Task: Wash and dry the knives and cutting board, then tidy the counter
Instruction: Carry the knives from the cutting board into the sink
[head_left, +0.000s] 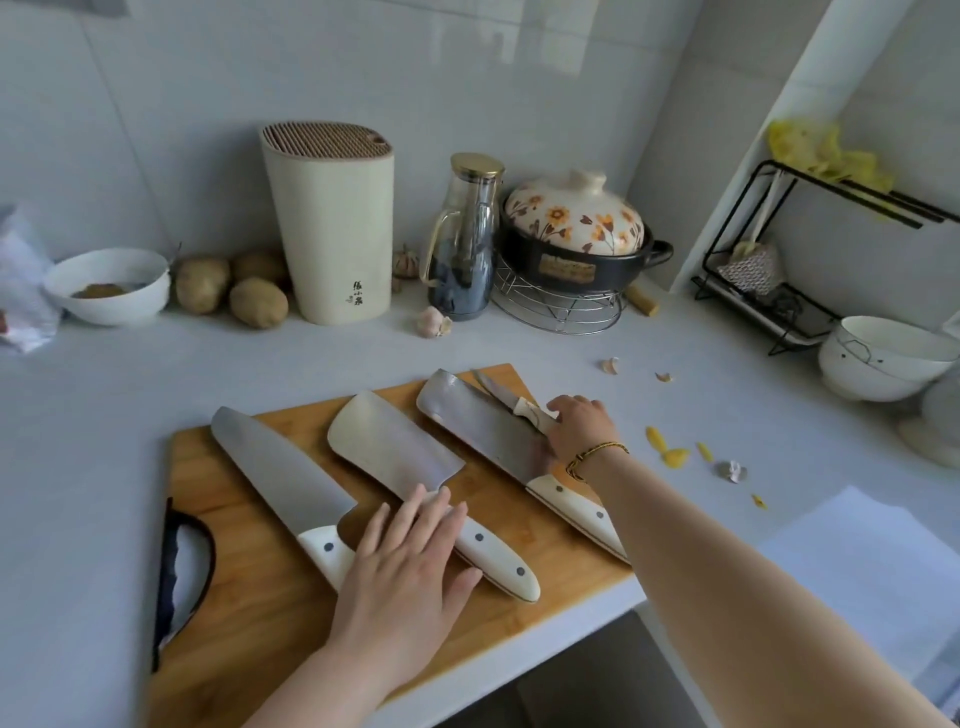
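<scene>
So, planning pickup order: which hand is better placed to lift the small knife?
Right: the right hand curls on the small knife handle; the left hand lies flat on other handles.

A home kitchen: a tiled wall corner, a white counter (519, 343) with a knife block (332, 228), potatoes (228, 288), garlic (434, 322), a flowered clay pot (576, 234) and stacked bowls (883, 358).

Soft, cool daylight fills the room, falling evenly; shadows on the counter (519, 343) stay faint. Pale reflections sit high on the wall tiles (498, 36). Edges bow strongly and everything looks slightly soft.
</scene>
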